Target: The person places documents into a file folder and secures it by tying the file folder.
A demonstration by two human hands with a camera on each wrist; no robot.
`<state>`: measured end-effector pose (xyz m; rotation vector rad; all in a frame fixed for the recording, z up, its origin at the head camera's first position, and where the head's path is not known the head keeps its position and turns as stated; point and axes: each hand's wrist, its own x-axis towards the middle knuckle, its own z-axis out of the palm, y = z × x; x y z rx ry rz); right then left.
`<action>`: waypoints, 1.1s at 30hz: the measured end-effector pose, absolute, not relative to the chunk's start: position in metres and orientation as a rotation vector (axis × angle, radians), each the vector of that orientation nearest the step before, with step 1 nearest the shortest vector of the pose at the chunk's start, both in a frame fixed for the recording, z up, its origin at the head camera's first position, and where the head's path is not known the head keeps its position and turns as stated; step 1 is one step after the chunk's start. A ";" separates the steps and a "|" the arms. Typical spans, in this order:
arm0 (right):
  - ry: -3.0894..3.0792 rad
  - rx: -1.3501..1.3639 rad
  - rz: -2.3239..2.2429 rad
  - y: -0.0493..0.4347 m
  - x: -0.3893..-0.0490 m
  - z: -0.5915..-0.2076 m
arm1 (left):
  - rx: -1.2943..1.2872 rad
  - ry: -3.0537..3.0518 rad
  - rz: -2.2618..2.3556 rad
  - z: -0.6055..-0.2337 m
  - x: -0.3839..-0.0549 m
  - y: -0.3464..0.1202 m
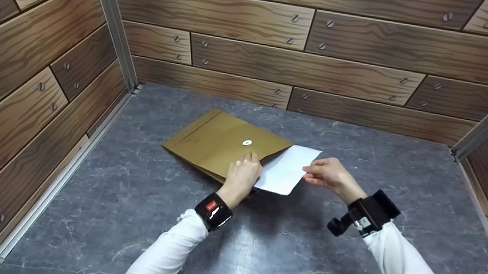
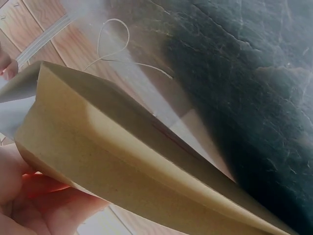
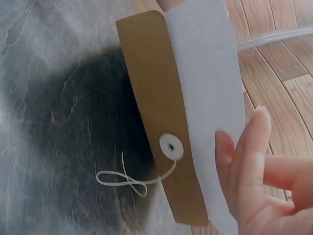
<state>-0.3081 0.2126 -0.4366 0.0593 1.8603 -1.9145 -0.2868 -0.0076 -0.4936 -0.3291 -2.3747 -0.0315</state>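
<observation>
A brown paper document envelope (image 1: 206, 139) lies tilted above the grey surface, its mouth facing right. My left hand (image 1: 243, 174) grips its near edge by the mouth, thumb and fingers on the paper. White paper sheets (image 1: 284, 168) stick out of the mouth. At their outer edge, my right hand (image 1: 333, 174) pinches them between thumb and fingers. In the right wrist view the open flap (image 3: 151, 93) lies under the sheets, with a white button (image 3: 171, 147) and a loose white string (image 3: 115, 184). The left wrist view shows the envelope's folded side (image 2: 112, 147).
A grey marbled surface (image 1: 120, 215) spreads around the envelope. Wood-patterned panels (image 1: 259, 21) stand at the back and on both sides, with metal rails (image 1: 114, 11) at the corners. Each wrist wears a black band (image 1: 214, 211).
</observation>
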 end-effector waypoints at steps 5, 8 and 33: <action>1.896 0.095 -1.924 0.194 -0.312 -0.440 | -0.337 -2.375 -0.019 -0.493 -0.286 -0.008; 1.971 0.113 -1.899 0.183 -0.313 -0.443 | -0.347 -2.365 -0.037 -0.491 -0.285 -0.007; 2.189 0.041 -1.449 0.170 -0.328 -0.472 | -0.411 -2.346 -0.062 -0.484 -0.280 -0.004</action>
